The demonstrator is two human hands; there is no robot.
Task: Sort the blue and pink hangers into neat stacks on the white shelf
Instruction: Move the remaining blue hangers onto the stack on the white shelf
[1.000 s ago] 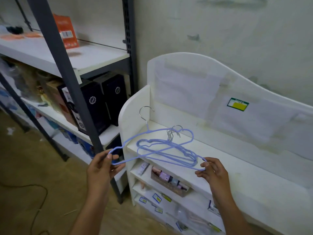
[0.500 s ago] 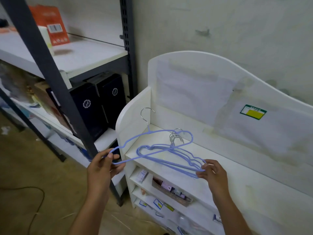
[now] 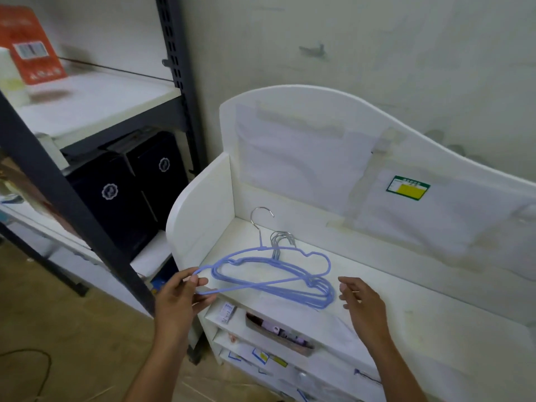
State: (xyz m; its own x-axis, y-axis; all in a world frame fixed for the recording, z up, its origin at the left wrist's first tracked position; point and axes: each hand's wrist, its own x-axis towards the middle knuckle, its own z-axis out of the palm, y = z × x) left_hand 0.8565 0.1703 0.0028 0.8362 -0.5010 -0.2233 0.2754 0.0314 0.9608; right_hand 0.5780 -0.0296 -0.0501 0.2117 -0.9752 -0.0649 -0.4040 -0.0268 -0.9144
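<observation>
A stack of blue hangers (image 3: 316,291) lies on the top board of the white shelf (image 3: 391,288), silver hooks bunched toward the back wall. One more blue hanger (image 3: 290,250) rests on top of the stack, its hook raised at the back. My left hand (image 3: 179,300) pinches that hanger's left end at the shelf's front left corner. My right hand (image 3: 359,300) hovers just right of the stack, fingers apart, touching nothing. No pink hanger is in view.
A dark metal rack post (image 3: 66,198) stands close on the left, with black boxes (image 3: 127,181) behind it and an orange box (image 3: 29,44) on its upper board. The lower shelves (image 3: 275,340) hold small packets. A yellow-green label (image 3: 407,187) is on the back panel.
My right hand has let go of the hangers' right end and pulled back a little to the right. The top hanger has dropped lower onto the stack, still held by my left hand.
</observation>
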